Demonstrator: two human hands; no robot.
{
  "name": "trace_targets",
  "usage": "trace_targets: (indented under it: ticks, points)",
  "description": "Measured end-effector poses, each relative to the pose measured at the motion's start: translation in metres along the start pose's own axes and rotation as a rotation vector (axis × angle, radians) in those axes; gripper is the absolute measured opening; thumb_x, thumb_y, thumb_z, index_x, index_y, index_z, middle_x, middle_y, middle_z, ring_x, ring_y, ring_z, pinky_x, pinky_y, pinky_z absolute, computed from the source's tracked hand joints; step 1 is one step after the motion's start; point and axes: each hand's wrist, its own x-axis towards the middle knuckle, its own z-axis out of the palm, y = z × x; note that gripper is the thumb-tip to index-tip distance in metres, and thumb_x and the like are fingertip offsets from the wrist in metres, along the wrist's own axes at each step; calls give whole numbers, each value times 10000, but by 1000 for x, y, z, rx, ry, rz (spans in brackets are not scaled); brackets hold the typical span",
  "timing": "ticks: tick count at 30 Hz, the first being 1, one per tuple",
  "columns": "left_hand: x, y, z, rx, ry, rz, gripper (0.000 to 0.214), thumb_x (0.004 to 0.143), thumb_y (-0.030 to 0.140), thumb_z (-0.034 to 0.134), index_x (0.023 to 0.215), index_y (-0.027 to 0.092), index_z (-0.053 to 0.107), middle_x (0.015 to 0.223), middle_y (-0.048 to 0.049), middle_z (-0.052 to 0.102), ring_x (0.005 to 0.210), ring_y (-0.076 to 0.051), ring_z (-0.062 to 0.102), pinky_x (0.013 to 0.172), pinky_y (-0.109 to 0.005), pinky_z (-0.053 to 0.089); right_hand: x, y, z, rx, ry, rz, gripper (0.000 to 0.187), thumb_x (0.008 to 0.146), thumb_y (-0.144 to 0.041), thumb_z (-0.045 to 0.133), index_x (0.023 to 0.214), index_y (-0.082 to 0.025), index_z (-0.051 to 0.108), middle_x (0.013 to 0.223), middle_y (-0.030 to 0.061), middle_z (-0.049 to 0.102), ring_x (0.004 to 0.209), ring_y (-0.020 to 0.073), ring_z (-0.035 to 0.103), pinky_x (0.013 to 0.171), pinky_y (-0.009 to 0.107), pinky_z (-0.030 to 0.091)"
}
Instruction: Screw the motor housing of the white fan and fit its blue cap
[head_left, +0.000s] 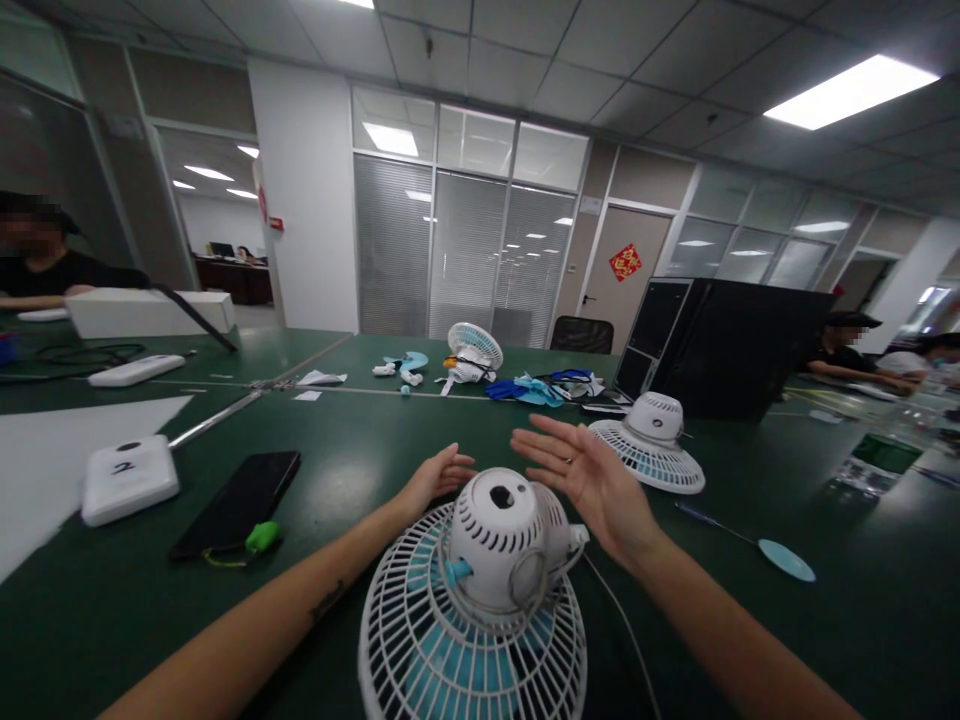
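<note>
A small white fan (pixel 480 600) with blue blades lies face down on the green table (pixel 360 470) right in front of me, its round motor housing pointing up. My left hand (pixel 441 474) is open just beyond the fan's left side, palm inward, holding nothing. My right hand (pixel 581 470) hovers open beyond its right side, fingers stretched out, palm facing left, also holding nothing. A white cord (pixel 622 625) trails from the fan toward me under my right forearm.
A second white fan part (pixel 651 440) lies behind my right hand. A black phone (pixel 240 500) and white box (pixel 129 478) lie left. A screwdriver (pixel 750 542) lies right. Another fan (pixel 472 352), blue parts and a black case (pixel 720 345) stand farther back. People sit at both sides.
</note>
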Motion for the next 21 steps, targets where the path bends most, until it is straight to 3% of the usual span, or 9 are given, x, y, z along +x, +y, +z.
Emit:
trace_targets:
  ticks: [1,3,6,9,12,14,18,21]
  points:
    - [0,-3,1,1,-16,1,326,975,385,594,1200,150,614,1202,-95,652,1032,-241,660,893,-454,552,2,6,-15,11,73,44,463,926,-500,420,1258,-227,589,1339,134,647,1256,285,603,1018,523,506]
    - [-1,-6,2,1,-45,8,323,976,387,593,1192,149,617,1191,-93,656,1020,-237,664,886,-448,555,5,22,-49,-13,189,96,396,846,-299,501,1228,-235,584,1392,120,610,1320,255,543,1067,482,478]
    - [-2,-7,0,5,-69,21,318,976,386,593,1185,147,619,1178,-91,659,1003,-231,667,873,-441,560,0,49,-96,-96,328,186,446,782,-210,499,1220,-224,583,1378,151,615,1325,267,527,1076,502,463]
    - [-2,-7,-1,14,-76,34,313,976,379,595,1185,147,617,1173,-90,659,996,-229,667,864,-435,564,-12,72,-127,-201,383,259,583,744,-160,472,1321,-229,526,1418,164,576,1251,279,593,1049,520,484]
    - [-4,-7,-1,28,-76,42,308,976,372,597,1185,147,616,1169,-89,658,989,-226,668,855,-430,568,-24,85,-140,-315,360,302,680,759,-164,450,1429,-272,429,1444,142,554,1189,271,639,1035,521,492]
    - [-5,-6,-1,38,-77,44,306,975,370,598,1184,147,617,1168,-88,658,988,-226,668,853,-428,569,-30,89,-141,-397,303,309,667,801,-217,452,1462,-290,395,1408,118,591,1261,264,587,1075,537,445]
    - [-8,-5,-1,46,-81,43,302,976,371,597,1175,146,620,1157,-84,661,977,-224,670,846,-422,571,-37,89,-138,-565,136,298,643,820,-282,494,1458,-248,423,1333,79,647,1436,251,388,1198,581,188]
    - [-10,-4,0,41,-86,43,301,977,381,592,1160,144,627,1141,-81,667,968,-222,672,843,-419,570,-39,84,-141,-658,35,301,673,775,-205,489,1447,-238,454,1340,52,645,1449,246,366,1220,563,89]
